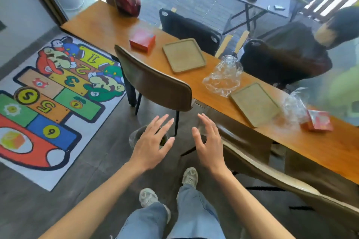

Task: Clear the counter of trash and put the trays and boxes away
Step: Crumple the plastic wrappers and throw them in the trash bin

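Observation:
A long wooden counter (101,23) runs along the window. On it lie a red box (142,40), a tan tray (183,55), a crumpled clear plastic wrap (223,75), a second tan tray (255,104), another clear plastic wrap (293,108) and a second red box (319,120) at the right. My left hand (153,143) and my right hand (208,141) hover empty over the floor, short of the counter, fingers spread. A small round bin (134,136) stands on the floor, partly hidden under my left hand.
A brown chair (155,81) stands between me and the counter. A second chair back (272,172) is at the right. A red helmet (127,1) rests at the counter's far end. A colourful numbered rug (48,103) covers the floor at the left.

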